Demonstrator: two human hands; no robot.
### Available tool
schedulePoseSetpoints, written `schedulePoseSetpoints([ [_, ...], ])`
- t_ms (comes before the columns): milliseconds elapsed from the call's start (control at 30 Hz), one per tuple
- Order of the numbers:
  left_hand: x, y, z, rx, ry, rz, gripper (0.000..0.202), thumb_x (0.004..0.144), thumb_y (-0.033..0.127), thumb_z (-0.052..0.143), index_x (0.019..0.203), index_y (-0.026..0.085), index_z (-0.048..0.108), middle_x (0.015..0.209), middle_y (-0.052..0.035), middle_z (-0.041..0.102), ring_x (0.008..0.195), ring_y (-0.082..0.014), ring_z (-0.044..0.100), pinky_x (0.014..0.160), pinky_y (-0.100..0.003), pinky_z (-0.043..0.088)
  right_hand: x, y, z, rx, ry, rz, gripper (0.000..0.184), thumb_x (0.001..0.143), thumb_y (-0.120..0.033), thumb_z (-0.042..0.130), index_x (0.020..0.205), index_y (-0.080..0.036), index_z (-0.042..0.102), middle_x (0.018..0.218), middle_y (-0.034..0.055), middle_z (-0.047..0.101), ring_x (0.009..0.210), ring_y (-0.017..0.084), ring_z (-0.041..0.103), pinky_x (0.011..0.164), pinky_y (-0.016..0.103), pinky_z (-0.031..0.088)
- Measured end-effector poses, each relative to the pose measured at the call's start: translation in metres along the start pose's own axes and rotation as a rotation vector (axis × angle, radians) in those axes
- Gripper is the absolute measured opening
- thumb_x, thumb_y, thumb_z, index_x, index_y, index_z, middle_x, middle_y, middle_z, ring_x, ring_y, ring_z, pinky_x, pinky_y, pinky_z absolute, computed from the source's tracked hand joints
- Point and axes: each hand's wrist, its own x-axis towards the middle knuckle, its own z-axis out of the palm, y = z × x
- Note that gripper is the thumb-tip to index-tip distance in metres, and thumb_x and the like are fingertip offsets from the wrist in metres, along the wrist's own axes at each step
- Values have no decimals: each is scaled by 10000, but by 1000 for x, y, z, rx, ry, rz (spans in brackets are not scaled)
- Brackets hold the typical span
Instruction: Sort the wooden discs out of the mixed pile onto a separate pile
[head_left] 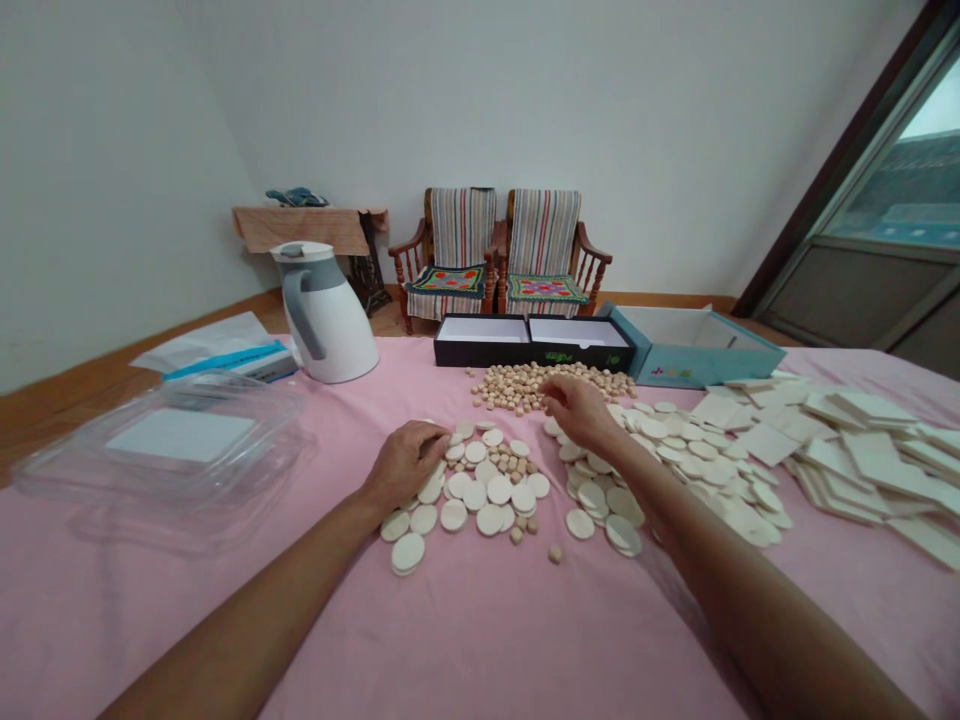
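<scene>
My left hand point(407, 463) rests with its fingers curled on the left edge of a patch of pale round wooden discs point(480, 492) laid out on the pink tablecloth point(480, 630). A few small wooden beads point(513, 467) lie among those discs. My right hand point(577, 408) reaches farther out, its fingers bent at the near edge of a heap of small beads point(525, 385). What either hand grips is hidden. A second, bigger spread of discs point(675, 460) lies under and right of my right forearm.
Square wooden tiles point(847, 440) are piled at the right. A black box point(532, 342) and a teal box point(690, 350) stand behind the beads. A white jug point(326, 312) and clear plastic trays point(172, 450) are at the left. Two wooden armchairs point(499, 255) stand by the far wall.
</scene>
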Motion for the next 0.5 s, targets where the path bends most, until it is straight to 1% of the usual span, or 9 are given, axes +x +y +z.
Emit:
schedulePoseSetpoints([
  [67,0,0,0,-6,7,2,229,867,325,503,894,193,688,907,-56,709,831,-186,640,761,-309,499,-10,-6,-4,-21,-194,-32,176,729,-90,502,810,-150,647,732,28,656,664,128,557,612,222,376],
  [133,1,0,0,-10,6,3,224,863,319,507,889,190,689,909,-57,709,831,-186,640,759,-306,498,-19,-11,-6,-40,-371,-63,134,692,-95,547,758,-152,649,723,28,659,636,120,550,576,214,362],
  [200,1,0,-1,-11,1,4,223,862,315,509,885,186,690,911,-58,709,834,-187,640,759,-305,495,-25,-18,-5,-47,-482,-77,120,679,-118,578,766,-153,653,748,35,668,641,120,554,566,212,361],
  [267,1,0,-1,-9,-9,8,225,865,316,507,884,187,690,911,-58,708,840,-188,638,761,-305,492,-30,-25,-2,-62,-518,-80,128,680,-139,587,786,-154,655,777,44,672,658,123,559,572,214,363],
  [367,0,0,-1,-5,-18,8,231,871,317,499,883,186,690,911,-58,708,843,-189,637,765,-308,490,-34,-33,2,-110,-507,-64,131,681,-136,578,787,-157,652,782,49,667,660,123,551,578,219,357],
  [500,1,3,-2,-11,2,-8,226,863,301,506,900,173,689,913,-63,708,841,-192,638,777,-315,492,-32,-31,6,-104,-478,-52,119,670,-99,562,746,-155,634,751,39,652,642,115,532,564,213,337],
])
